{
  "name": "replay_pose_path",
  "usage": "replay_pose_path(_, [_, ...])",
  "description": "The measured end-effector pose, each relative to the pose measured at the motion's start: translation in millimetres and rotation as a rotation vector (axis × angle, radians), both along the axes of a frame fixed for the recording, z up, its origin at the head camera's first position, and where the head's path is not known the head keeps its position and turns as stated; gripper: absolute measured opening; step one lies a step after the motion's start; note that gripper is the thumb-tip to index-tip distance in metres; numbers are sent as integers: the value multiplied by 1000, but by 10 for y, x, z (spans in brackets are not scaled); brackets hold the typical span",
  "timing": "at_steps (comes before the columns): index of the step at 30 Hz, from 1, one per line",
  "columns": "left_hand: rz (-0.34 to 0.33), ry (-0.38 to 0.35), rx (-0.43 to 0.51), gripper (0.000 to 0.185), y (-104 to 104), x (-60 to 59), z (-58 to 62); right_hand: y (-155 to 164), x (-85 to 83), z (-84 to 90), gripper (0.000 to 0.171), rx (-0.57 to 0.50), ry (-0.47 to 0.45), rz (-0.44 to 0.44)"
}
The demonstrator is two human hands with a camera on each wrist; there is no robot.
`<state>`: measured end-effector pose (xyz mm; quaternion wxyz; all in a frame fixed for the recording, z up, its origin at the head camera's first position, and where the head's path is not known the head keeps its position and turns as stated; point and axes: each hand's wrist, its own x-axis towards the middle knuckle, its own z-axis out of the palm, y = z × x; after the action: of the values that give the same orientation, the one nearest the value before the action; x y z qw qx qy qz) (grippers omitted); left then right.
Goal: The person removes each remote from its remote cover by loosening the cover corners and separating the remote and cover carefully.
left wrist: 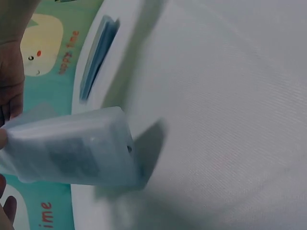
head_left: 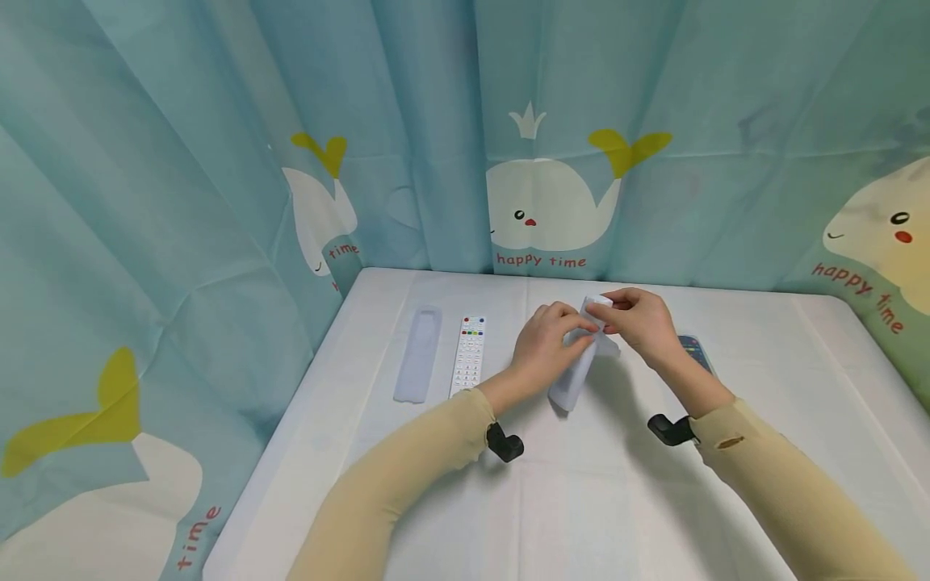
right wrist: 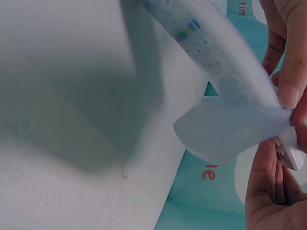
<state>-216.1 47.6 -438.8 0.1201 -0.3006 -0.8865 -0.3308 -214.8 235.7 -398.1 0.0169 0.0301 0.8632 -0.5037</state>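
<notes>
Both hands hold a white remote control (head_left: 598, 301) that sits in a translucent protective cover (head_left: 574, 383), tilted over the table. My left hand (head_left: 548, 343) pinches the cover near its upper end. Beside it, the fingers of my right hand (head_left: 643, 323) pinch the same end. In the right wrist view, coloured buttons show through the cover, and a loose flap (right wrist: 220, 127) of it sticks out below the remote. The left wrist view shows the cover's closed lower end (left wrist: 112, 153) close over the tabletop.
On the white table (head_left: 581, 500), a white remote with coloured buttons (head_left: 468, 351) lies left of the hands, beside a flat translucent cover (head_left: 419, 355). A dark remote (head_left: 695, 351) lies behind the right forearm. A blue whale-print curtain (head_left: 429, 161) stands along the back and sides.
</notes>
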Motion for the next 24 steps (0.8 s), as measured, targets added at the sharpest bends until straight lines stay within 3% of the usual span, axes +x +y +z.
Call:
replay_pose_path(9, [4,191,-156,13,31,-21,-17,-35,1,-3,68,44,29,-15])
replay_pose_path(18, [-73,216,-282,17,28,82,-110,-49,-16,-44,62,90,65,1])
replay_pose_path(24, [-101,315,-309,15,-8,114,-212,-60,-23,-80,56,94,112,14])
